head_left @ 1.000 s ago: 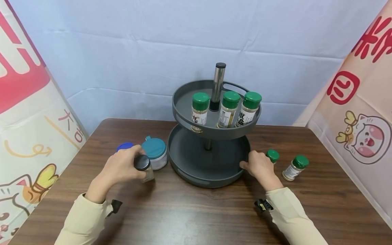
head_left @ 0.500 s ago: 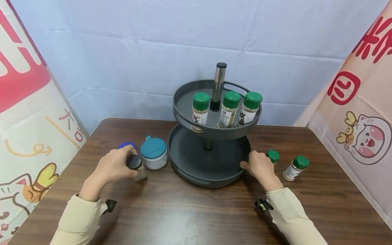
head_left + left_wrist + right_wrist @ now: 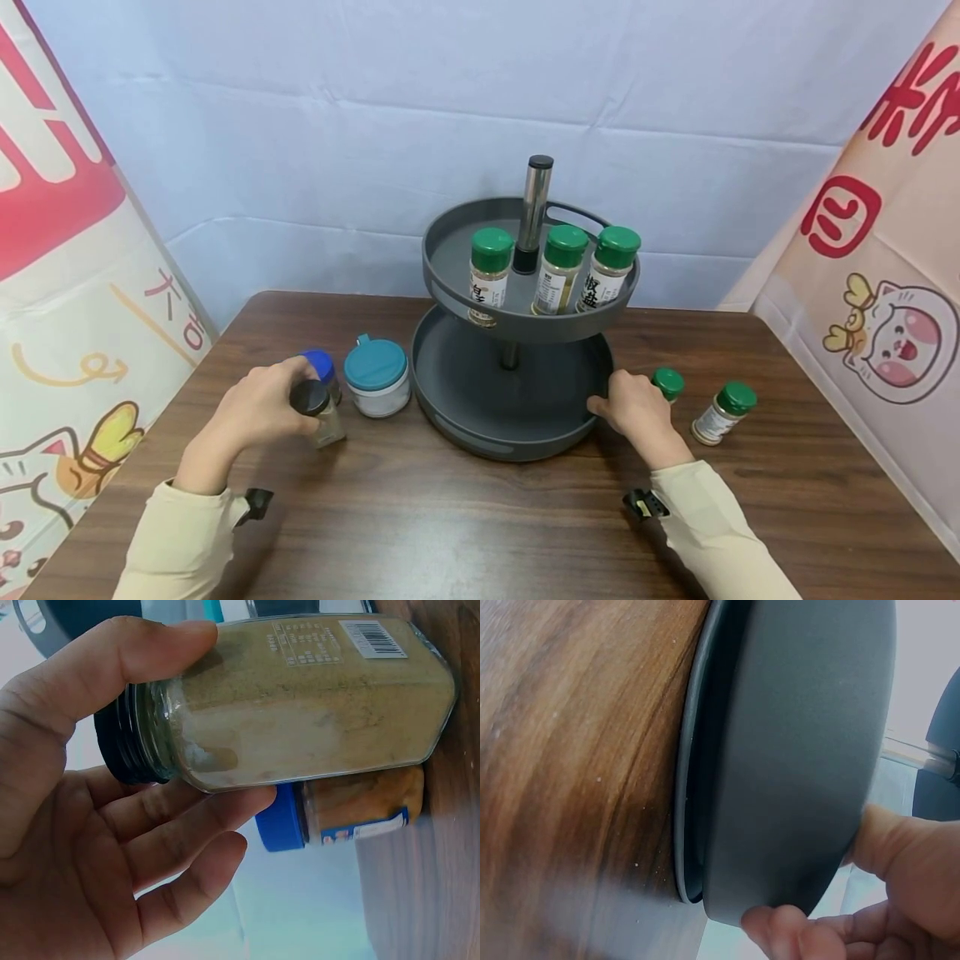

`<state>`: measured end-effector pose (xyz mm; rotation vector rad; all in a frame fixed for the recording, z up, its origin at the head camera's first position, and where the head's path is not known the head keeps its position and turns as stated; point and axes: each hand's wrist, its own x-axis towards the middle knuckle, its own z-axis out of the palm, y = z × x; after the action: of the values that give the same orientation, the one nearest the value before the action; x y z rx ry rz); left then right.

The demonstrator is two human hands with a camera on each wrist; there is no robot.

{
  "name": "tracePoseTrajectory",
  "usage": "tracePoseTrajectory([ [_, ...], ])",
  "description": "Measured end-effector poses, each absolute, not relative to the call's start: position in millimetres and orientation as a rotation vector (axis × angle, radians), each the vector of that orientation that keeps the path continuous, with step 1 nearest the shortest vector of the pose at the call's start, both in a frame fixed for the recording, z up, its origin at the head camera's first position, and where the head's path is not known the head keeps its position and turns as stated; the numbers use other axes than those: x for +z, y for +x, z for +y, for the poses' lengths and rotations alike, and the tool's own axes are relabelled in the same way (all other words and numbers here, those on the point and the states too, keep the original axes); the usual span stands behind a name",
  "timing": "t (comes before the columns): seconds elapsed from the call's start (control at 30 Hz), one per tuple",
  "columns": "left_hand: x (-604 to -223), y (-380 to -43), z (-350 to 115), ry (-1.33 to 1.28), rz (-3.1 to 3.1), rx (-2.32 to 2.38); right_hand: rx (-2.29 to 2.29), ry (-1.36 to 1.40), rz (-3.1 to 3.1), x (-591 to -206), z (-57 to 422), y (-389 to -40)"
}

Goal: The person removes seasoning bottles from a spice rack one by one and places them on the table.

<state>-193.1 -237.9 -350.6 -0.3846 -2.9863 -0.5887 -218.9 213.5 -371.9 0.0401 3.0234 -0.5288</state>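
Observation:
My left hand (image 3: 258, 404) grips a glass spice jar (image 3: 315, 705) with a black lid (image 3: 310, 397) near its top, thumb on one side and fingers on the other. The jar is filled with tan powder; whether its base touches the table I cannot tell. Just behind it stands a jar with a blue lid (image 3: 321, 365), partly covered by the hand. On the right, my right hand (image 3: 637, 408) pinches the rim of the lower tray (image 3: 802, 750) of a grey two-tier rack (image 3: 525, 408), thumb inside and fingers outside.
Three green-capped spice bottles (image 3: 552, 279) stand on the rack's upper tier (image 3: 457, 287). Beside the lower tray is a white jar with a teal lid (image 3: 377, 365). Two more green-capped bottles (image 3: 717, 417) stand right of the right hand on the wooden table (image 3: 465, 525).
My left hand has carried the black-lidded jar leftward, away from the teal-lidded jar, and more of the blue-lidded jar shows. My right hand and the rack have stayed in place.

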Motion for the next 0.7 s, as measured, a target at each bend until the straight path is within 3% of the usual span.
tracePoseTrajectory([
  [0.7, -342.3, -189.1, -263.3, -0.33, -3.033, -0.568, -0.511, 0.024, 3.028, -371.3, 213.6, -219.1],
])
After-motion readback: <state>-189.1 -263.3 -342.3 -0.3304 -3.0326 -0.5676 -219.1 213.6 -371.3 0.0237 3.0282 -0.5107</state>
